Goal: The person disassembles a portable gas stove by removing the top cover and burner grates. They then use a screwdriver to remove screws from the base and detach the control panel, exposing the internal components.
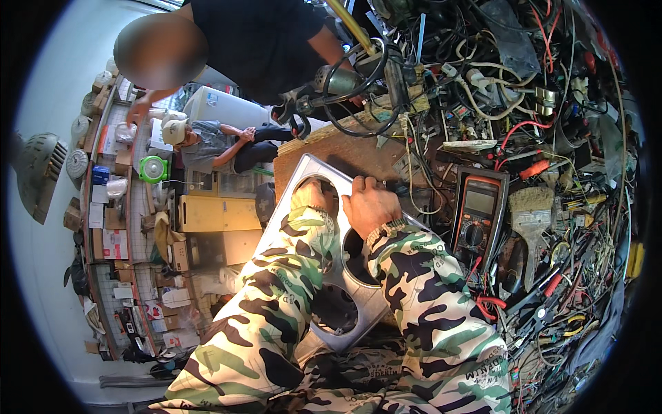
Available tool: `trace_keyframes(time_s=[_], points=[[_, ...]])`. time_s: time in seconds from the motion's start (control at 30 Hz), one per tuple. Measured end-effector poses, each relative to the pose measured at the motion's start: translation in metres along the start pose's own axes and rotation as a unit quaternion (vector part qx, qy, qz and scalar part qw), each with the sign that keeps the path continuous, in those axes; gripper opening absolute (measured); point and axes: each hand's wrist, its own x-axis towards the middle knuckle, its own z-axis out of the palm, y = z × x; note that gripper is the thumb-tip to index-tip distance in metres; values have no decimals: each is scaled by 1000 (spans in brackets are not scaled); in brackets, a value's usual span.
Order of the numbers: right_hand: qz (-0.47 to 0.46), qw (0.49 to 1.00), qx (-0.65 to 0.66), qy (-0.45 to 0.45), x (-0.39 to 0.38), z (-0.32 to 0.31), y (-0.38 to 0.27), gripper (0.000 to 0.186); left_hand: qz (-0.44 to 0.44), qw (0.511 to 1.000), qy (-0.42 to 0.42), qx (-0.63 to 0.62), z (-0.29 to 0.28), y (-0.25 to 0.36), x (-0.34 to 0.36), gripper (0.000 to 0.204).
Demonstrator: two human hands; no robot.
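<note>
So closest to me are the camo sleeves (258,331), and between them a silver metal panel (372,307) with big round holes, sitting over the lap at the near edge of a wooden bench (345,148). It's slanted: one corner points away and a bit left, another points back toward the lap. Long axis looks like far-right to near-left, but the sleeves hide a lot, so can't swear to it. Left hand (314,196) is down in the farthest hole, and I can't tell if it's gripping anything. Right hand (372,207) is holding the far edge, fingers bent over, thumb out to the left. Right of that there's a multimeter (476,214), a wide brush (529,224) and a mess of cables (483,90). Further off, someone in a dark top (255,48) is standing, and a person in a cap (214,145) sits near a green fan (153,169).
</note>
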Motion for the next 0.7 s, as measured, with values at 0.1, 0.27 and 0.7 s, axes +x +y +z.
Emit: trace_keyframes(time_s=[0.1,0.27,0.7], points=[[5,1000,10,-11,0,-2,-1,45,19,999,-2,27,1,-4,-1,34],[18,999,6,-42,0,0,-3,46,2,993,-83,82,-35,-5,-4,39],[39,998,-9,-54,2,-27,8,40,33,926,10,-375,-73,-80,-26,15]])
